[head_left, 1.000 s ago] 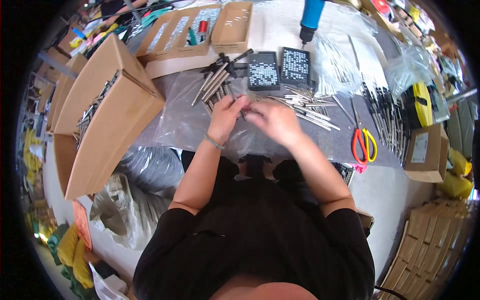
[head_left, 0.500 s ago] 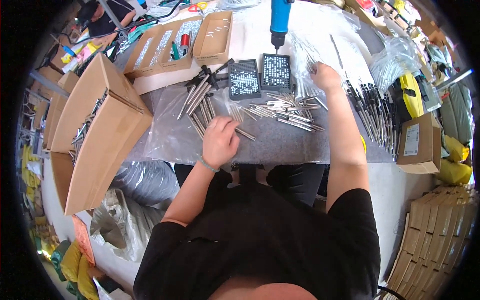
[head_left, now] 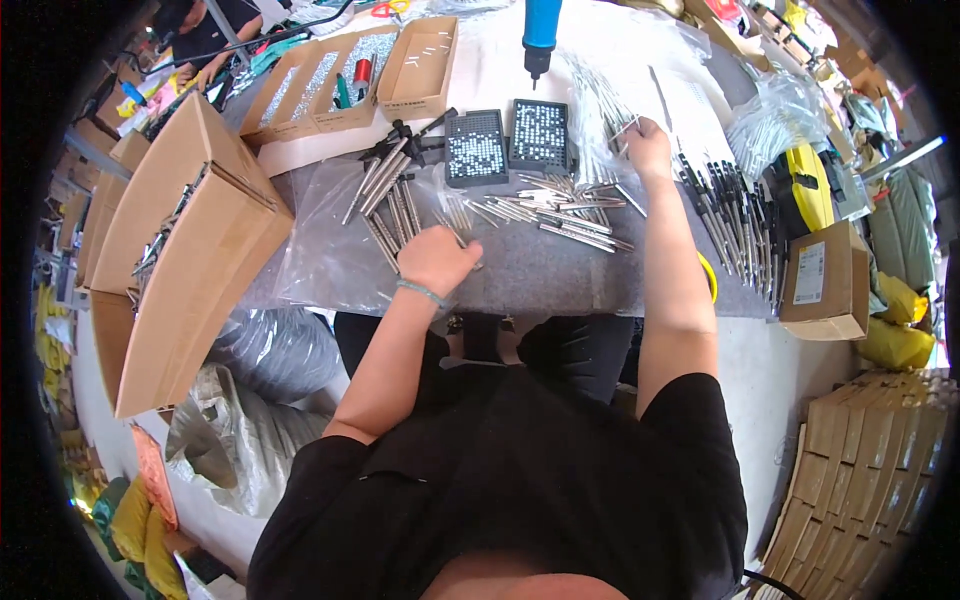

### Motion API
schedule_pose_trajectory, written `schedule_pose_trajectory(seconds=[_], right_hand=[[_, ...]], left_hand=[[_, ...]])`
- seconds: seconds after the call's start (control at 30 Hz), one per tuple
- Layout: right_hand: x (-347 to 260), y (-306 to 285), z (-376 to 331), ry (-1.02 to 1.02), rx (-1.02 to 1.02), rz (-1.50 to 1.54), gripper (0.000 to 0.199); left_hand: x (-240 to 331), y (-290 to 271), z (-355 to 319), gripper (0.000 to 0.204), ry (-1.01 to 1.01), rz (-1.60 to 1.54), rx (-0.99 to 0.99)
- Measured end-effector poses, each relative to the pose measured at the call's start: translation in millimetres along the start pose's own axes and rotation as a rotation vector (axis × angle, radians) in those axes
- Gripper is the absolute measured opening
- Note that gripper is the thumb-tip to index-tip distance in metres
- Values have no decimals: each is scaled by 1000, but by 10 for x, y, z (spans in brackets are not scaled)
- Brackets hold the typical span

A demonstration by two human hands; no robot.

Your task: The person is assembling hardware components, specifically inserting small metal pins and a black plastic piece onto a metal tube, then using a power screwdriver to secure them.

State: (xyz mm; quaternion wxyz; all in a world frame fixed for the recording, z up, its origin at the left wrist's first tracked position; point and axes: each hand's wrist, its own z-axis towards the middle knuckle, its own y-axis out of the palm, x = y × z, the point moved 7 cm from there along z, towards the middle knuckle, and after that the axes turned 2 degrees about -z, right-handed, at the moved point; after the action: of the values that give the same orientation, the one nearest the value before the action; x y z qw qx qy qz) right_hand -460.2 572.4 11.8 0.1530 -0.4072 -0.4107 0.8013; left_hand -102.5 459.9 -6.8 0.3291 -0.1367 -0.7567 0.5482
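My left hand (head_left: 438, 260) is closed low over the near edge of the grey table mat, its fingertips hidden beneath it. Silver metal tubes (head_left: 402, 210) lie just beyond and to its left, partly on clear plastic film. Farther right, my right hand (head_left: 650, 150) pinches a thin pale rod (head_left: 627, 126) beside a bundle of thin clear-looking rods (head_left: 592, 125). Between my hands spreads a loose heap of silver tubes (head_left: 575, 212). Behind it stand two black perforated trays, the left tray (head_left: 476, 148) and the right tray (head_left: 540, 135), both filled with small whitish pieces.
A blue power screwdriver (head_left: 541, 35) hangs above the trays. Cardboard boxes (head_left: 418, 70) with small metal parts stand behind, and a big carton (head_left: 205, 265) tilts at left. Black-ended rods (head_left: 735, 215) lie at right near a small carton (head_left: 825, 280). Another person (head_left: 215, 35) sits far left.
My right hand now has a thin rod raised between its fingers. My left hand has turned over, its fingers tucked down. The whole view has shifted slightly.
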Motion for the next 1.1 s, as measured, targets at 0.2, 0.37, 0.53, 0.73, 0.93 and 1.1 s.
schedule_pose_trajectory(seconds=[0.2,0.37,0.53,0.73,0.93,1.1], right_hand=[[122,39,4,289,-82,781,25],[2,-59,139,168,-32,787,26],[-19,-247,165,151,159,1091,21],[-777,-373,-1014,183,-300,750,24],[-1239,189,-2028,125,-630,873,25],[-1381,253,-2174,13,-694,618,24]], left_hand=[[-244,-41,-158,38,41,-298,60],[-378,-1,-261,33,-49,-650,19],[-292,26,-342,24,-4,-988,-17],[-195,173,-323,22,139,-1809,-113],[376,188,-226,23,191,-1837,-290],[270,266,-173,21,143,-1740,-183]])
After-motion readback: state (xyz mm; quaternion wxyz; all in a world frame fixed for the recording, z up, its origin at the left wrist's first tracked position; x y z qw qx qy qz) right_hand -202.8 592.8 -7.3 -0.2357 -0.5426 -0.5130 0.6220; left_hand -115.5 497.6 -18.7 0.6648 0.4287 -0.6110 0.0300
